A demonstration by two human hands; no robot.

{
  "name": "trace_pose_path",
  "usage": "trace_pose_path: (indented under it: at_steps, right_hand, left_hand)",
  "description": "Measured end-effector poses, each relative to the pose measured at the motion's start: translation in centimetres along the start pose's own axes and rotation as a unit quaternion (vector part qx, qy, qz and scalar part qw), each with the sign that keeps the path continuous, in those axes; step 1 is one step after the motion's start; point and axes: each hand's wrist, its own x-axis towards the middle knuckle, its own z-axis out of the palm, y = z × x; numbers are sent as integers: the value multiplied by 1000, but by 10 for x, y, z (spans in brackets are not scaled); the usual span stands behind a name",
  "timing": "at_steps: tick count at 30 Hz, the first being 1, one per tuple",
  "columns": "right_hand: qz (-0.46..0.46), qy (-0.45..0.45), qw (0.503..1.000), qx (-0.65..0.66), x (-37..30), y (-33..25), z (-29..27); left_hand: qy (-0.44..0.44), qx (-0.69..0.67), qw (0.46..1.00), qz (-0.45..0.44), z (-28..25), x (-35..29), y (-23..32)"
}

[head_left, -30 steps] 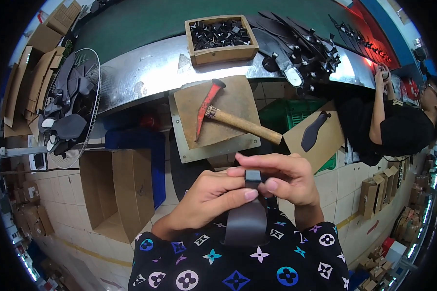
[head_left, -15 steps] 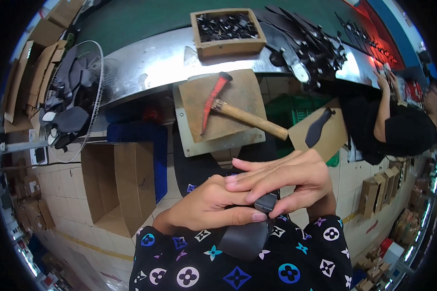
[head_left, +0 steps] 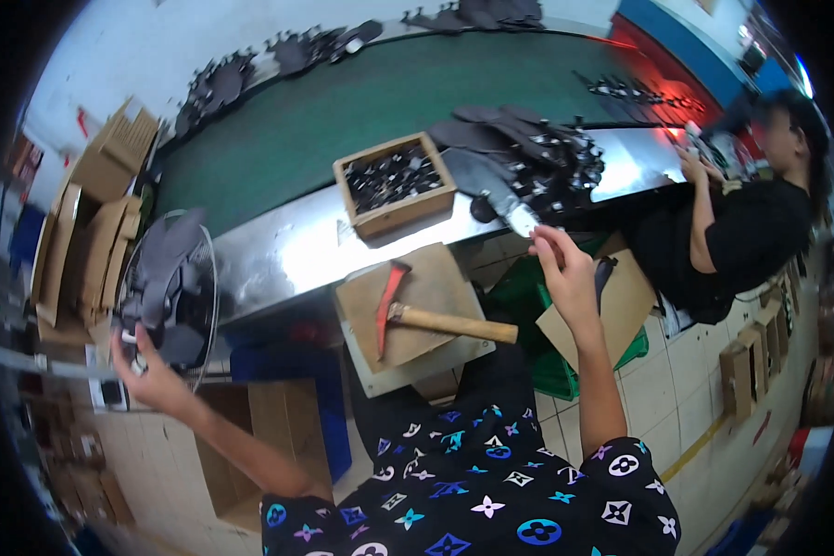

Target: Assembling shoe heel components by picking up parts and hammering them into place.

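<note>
My left hand (head_left: 157, 378) reaches out to the left, at a pile of dark grey shoe soles (head_left: 169, 269) in a round wire guard (head_left: 215, 306). Its thumb and forefinger close round the pale end of one sole. On the other side, my right hand (head_left: 570, 278) is stretched forward, fingers slightly apart, at the shiny white end of a dark sole (head_left: 486, 181) on the metal bench edge. Between my arms, a red-headed hammer (head_left: 445, 322) with a wooden handle lies on a brown board (head_left: 426, 269).
A wooden box (head_left: 403, 218) of small black pieces stands on the metal bench edge. Beyond runs a green belt (head_left: 278, 120). More soles with dark heels (head_left: 565, 162) are heaped on the right. A co-worker (head_left: 760, 218) sits there. Cardboard boxes (head_left: 287, 417) stand at lower left.
My hands have parted from over my lap, where they held a dark sole together. The left has gone to the pile, the right to the bench. My view has lifted toward the belt.
</note>
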Motion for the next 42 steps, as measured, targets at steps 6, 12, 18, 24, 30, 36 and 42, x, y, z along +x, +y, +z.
trace_pose_path:
  at_steps: [6,12,18,24,30,36,42]
  right_hand:
    - [-77,-89,927,-355,56,35,1]
    - [-162,-57,956,-238,74,63,-1]
    - [-253,129,945,-161,84,17,17]
    - [-29,182,967,177,95,2,24]
    - [-303,-5,953,-6,55,-56,17]
    - [-183,-216,936,210,-8,-79,43]
    - [-143,-204,929,-275,-81,6,59]
  left_hand:
    - [-75,-180,979,-61,11,-48,35]
    - [-233,-190,954,-16,23,-96,104]
    - [-334,-218,895,200,36,-122,173]
    - [-480,-253,778,316,52,-150,218]
    - [-305,-341,850,261,46,-162,228]
    - [-597,-291,739,109,26,-138,197]
    - [-531,-514,584,-336,19,-148,172]
